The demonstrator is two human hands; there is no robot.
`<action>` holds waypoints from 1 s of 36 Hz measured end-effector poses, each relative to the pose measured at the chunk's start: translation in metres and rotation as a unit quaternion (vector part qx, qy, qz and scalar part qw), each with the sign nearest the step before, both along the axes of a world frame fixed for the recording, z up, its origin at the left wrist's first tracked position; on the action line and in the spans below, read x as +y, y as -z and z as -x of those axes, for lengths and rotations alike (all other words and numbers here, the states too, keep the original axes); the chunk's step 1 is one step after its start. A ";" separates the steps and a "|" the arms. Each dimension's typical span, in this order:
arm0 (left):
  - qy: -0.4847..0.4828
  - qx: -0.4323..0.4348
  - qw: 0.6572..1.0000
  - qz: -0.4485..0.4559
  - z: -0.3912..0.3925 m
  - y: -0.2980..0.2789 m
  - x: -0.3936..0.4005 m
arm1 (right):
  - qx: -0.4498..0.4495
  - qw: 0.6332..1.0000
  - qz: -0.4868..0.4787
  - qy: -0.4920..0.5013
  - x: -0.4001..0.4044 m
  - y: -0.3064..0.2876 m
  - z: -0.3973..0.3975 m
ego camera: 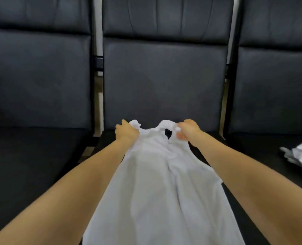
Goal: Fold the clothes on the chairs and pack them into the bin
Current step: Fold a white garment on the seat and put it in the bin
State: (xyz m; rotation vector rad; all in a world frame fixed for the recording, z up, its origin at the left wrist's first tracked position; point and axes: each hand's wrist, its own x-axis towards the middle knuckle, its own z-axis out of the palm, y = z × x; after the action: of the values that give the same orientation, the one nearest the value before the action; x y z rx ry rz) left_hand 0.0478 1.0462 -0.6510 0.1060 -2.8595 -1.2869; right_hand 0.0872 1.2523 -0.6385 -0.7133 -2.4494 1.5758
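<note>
White top [157,183] lies lengthwise on the middle chair [164,76], centre to bottom of frame; left hand [126,132] and right hand [187,132] each pinch a shoulder strap, fingers curled on cloth; risk: uneven pull skews the fold; more clothes [300,156] at right edge; bin unseen.

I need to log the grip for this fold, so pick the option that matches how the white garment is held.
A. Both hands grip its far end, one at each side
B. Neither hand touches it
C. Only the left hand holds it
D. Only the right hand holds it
A: the left hand and the right hand each clutch a top corner of the white garment over the middle chair.
</note>
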 end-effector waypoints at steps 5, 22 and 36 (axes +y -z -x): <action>0.025 0.064 0.984 0.167 -0.044 -0.005 -0.018 | 0.032 0.996 -0.058 0.054 0.014 0.011 -0.053; 0.036 -0.033 0.979 0.198 -0.169 0.010 -0.094 | -0.122 0.964 -0.235 -0.028 0.014 0.022 -0.203; -0.035 0.109 0.989 0.089 -0.136 0.007 -0.115 | 0.061 0.980 -0.100 0.158 0.056 0.019 -0.182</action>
State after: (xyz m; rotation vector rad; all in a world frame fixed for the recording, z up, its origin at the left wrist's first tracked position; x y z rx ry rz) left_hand 0.1841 0.9311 -0.6581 0.0596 -2.7398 -0.9598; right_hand 0.2687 1.3079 -0.6571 -0.8879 -2.2305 1.1995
